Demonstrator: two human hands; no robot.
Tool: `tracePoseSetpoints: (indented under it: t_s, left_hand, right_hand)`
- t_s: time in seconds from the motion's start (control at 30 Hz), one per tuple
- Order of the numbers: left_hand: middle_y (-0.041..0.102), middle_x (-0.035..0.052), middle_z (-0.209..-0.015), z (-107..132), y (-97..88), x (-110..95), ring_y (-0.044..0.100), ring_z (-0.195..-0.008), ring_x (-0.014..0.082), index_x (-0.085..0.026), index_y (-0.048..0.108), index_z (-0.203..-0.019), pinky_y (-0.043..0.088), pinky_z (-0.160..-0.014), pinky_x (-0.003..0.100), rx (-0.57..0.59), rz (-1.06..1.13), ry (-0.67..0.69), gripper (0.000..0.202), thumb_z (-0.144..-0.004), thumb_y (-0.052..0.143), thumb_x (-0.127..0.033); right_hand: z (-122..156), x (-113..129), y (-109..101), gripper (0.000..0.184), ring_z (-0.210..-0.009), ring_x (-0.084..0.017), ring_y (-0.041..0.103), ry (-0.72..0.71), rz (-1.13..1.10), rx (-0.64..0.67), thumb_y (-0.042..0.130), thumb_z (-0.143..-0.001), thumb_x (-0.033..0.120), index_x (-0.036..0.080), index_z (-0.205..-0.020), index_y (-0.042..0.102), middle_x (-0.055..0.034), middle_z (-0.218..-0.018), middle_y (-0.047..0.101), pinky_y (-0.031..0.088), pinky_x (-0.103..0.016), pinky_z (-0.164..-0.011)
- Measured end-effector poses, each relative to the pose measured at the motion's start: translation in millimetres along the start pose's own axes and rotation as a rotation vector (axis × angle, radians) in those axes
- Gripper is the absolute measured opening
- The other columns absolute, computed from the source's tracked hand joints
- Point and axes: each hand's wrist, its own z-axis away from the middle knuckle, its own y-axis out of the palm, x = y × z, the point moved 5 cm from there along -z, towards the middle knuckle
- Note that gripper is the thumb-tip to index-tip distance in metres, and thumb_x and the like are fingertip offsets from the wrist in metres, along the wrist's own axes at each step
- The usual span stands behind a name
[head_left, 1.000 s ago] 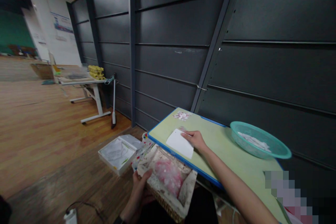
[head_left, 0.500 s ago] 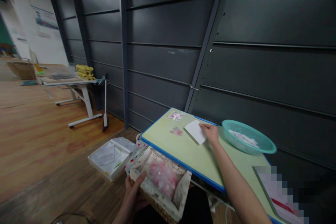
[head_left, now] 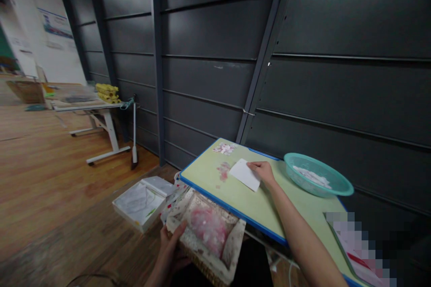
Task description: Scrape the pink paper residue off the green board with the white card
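My right hand [head_left: 263,172] pinches the right edge of a white card [head_left: 245,175] over the pale green tabletop [head_left: 198,174]. Just left of the card lie small pink pieces [head_left: 223,170], too blurred to name, and a few sit nearer the table edge. A second cluster of pinkish-white pieces [head_left: 225,148] is at the far left corner. With its thumb over the rim, my left hand [head_left: 171,243] grips a cloth-lined wicker basket [head_left: 231,255] below the table's front edge. A heap of pink and white pieces [head_left: 209,228] fills its bottom.
A turquoise plastic basin [head_left: 343,184] with white pieces inside stands at the table's right. An open white box [head_left: 144,220] is at left, below table height. Dark metal panels [head_left: 208,71] rise behind. Further left are a white-legged table [head_left: 110,130] and a long-handled brush [head_left: 134,143].
My right hand has moved left with the white card, close up to the pink pieces. More pink pieces show on the table, some nearer its front edge. The left hand stays on the basket.
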Motion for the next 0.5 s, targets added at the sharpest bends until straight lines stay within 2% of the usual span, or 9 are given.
tracePoseSetpoints:
  t_s: [0.13,0.3,0.4,0.5]
  left_hand:
    - [0.053,0.0162,-0.139,2,-0.7,2,0.073,-0.072,0.0251,-0.034,0.031,-0.141,0.062,-0.058,0.042,-0.010,0.003,-0.040,0.085,-0.071,0.073,-0.057]
    - [0.056,0.0147,-0.135,6,1.3,2,0.070,-0.058,0.0210,-0.035,0.030,-0.141,0.061,-0.057,0.043,0.037,0.015,-0.054,0.079,-0.076,0.069,-0.057]
    - [0.057,0.0144,-0.135,6,1.1,2,0.072,-0.063,0.0240,-0.035,0.030,-0.142,0.060,-0.053,0.041,0.025,0.004,-0.049,0.082,-0.074,0.070,-0.058]
    - [0.057,0.0139,-0.137,5,0.8,2,0.073,-0.072,0.0272,-0.034,0.033,-0.141,0.059,-0.052,0.038,0.002,0.015,-0.038,0.079,-0.074,0.071,-0.055]
  right_hand:
    - [9,6,16,0.049,-0.052,-0.018,0.057,0.026,-0.095,0.135,0.076,-0.057,0.054,0.010,-0.075,0.082,-0.0106,-0.064,0.074,0.036,-0.028,-0.049]
    - [19,14,29,0.056,-0.051,-0.017,0.056,0.024,-0.179,0.142,0.078,-0.056,0.061,0.009,-0.078,0.082,-0.0090,-0.065,0.073,0.037,-0.027,-0.049]
    - [25,18,40,0.059,-0.052,-0.017,0.056,0.030,-0.198,0.173,0.077,-0.057,0.063,0.010,-0.083,0.083,-0.0088,-0.068,0.074,0.038,-0.028,-0.050]
    - [25,21,42,0.059,-0.055,-0.019,0.059,0.038,-0.231,0.114,0.077,-0.057,0.061,0.010,-0.086,0.083,-0.0103,-0.073,0.076,0.040,-0.029,-0.052]
